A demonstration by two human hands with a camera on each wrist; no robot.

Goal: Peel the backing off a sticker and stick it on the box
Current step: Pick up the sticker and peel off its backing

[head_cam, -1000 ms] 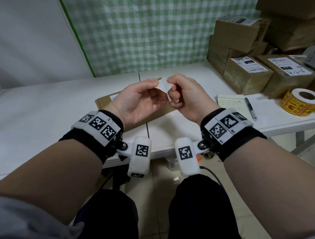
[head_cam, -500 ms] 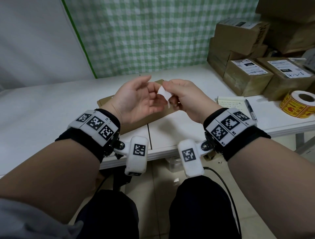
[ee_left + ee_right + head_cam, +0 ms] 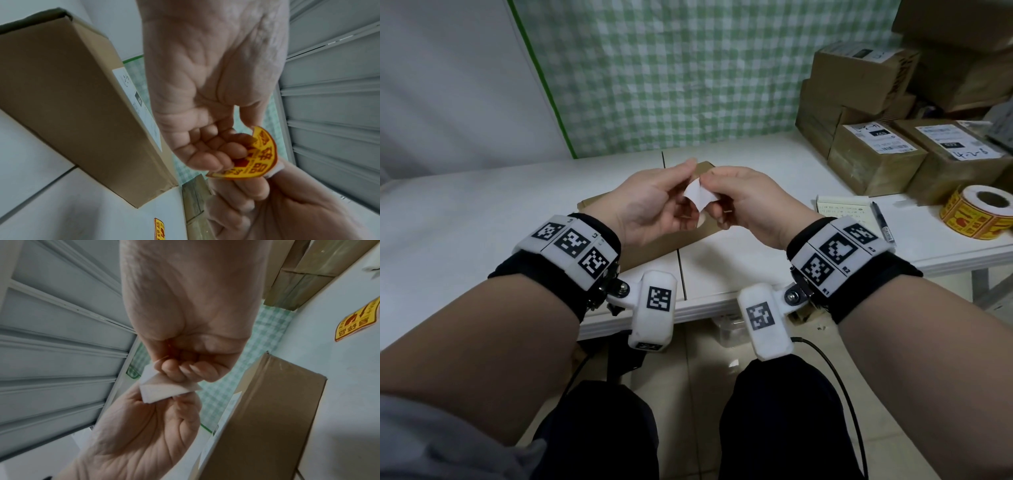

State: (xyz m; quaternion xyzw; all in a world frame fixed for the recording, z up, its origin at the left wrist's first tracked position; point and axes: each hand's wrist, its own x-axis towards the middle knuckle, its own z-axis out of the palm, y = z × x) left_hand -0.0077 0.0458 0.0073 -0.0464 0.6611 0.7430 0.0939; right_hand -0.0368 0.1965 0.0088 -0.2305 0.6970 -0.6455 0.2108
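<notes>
Since the earlier frame, both hands have drawn slightly closer over the box, and the sticker between them has curled further.

Head view: left hand (image 3: 654, 205) and right hand (image 3: 750, 202) both pinch the sticker (image 3: 700, 198), white side up, above the flat cardboard box (image 3: 650, 246) near the tabletop's (image 3: 482, 212) front edge. A sticker roll (image 3: 977, 212) sits at the right edge.

Left wrist view: the sticker's yellow-red printed face (image 3: 259, 155) bends around curled fingertips (image 3: 216, 155).

Right wrist view: thumb and forefinger (image 3: 170, 369) clamp the white backing (image 3: 164, 389).
</notes>
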